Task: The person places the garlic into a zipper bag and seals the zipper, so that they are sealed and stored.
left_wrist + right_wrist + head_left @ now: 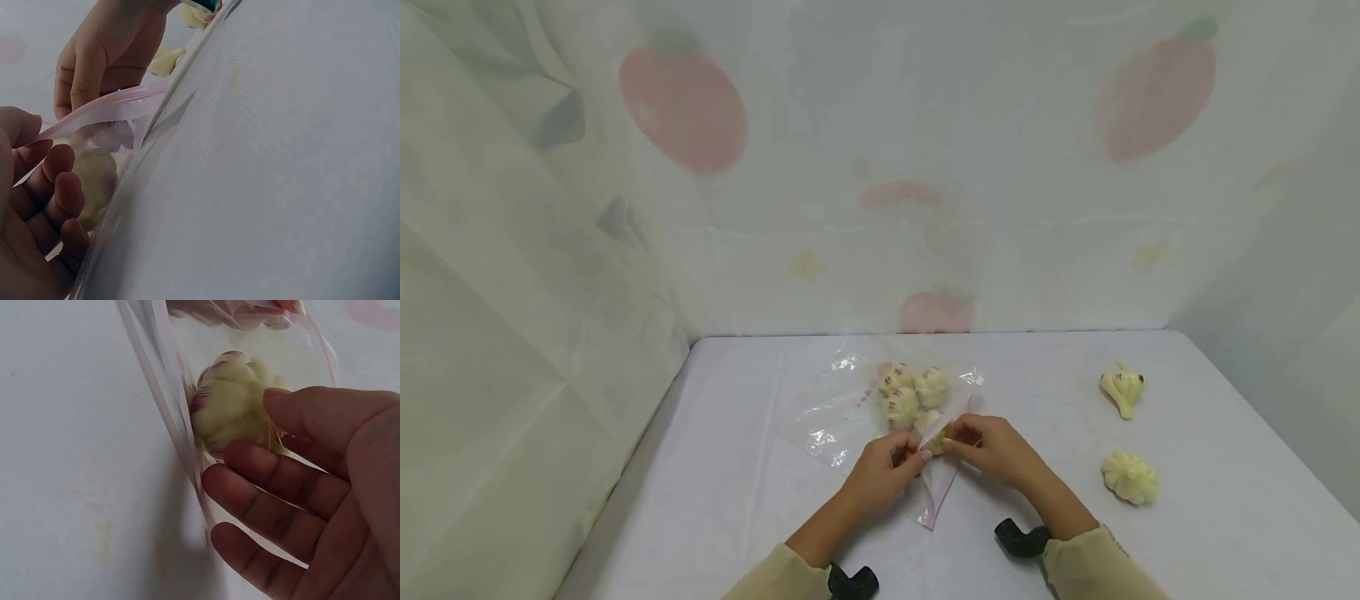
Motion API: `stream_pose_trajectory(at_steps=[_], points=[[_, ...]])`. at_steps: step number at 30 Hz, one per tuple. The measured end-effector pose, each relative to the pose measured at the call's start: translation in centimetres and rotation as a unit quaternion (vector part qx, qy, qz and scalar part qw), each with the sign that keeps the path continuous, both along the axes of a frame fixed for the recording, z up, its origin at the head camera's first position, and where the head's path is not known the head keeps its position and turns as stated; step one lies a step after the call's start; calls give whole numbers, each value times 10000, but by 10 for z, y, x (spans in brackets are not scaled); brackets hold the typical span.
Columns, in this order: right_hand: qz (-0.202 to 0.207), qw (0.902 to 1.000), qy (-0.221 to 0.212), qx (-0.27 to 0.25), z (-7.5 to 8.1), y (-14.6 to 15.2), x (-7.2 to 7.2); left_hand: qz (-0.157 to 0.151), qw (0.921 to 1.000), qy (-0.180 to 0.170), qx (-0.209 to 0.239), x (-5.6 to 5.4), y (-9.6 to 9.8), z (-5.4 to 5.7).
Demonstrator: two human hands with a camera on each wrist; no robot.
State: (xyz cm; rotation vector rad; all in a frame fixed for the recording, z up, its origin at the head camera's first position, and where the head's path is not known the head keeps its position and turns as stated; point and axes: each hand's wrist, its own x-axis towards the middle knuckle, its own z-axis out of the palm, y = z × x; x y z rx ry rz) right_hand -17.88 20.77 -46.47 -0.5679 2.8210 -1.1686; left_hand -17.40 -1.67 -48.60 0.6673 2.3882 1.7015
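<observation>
A clear zip bag [820, 412] lies on the table, its pink-edged mouth turned toward the right hand. Several model garlic bulbs [901, 407], pale yellow with purple streaks, are inside. My left hand [882, 473] pinches the pink zip edge [103, 103] between thumb and forefinger, its other fingers curled beside the bag. At the mouth, my right hand [996, 450] holds another garlic bulb [228, 409] by its bristly root end, between thumb and fingers. In the right wrist view the bulb's far side sits within the bag's opening.
Two more garlic bulbs rest on the right of the white table [722, 433]: a long-stemmed one [1124, 388] farther back and a round one [1131, 477] nearer. Printed cloth walls [1015, 167] rise behind and at both sides. Black wrist mounts [1022, 538] sit below the hands.
</observation>
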Motion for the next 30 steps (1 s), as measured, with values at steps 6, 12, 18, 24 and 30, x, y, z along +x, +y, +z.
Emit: stream_pose_trajectory(at_steps=[6, 12, 18, 24, 30], points=[[418, 9986, -313, -78, -3, 1, 0, -119, 9999, -20, 100, -2, -1, -3], [605, 9970, -463, 99, -3, 2, 2, -145, 9999, 28, 76, -2, -1, -2], [509, 9961, -707, 109, 5, 7, 2, -97, 9999, 0, 56, -2, -1, -4], [231, 9975, -628, 242, 25, 28, 2, 12, 9999, -99, -30, 2, 1, 6], [-436, 9864, -984, 1241, 63, 61, 16, 6, 9999, -93, 95, 13, 0, 27]])
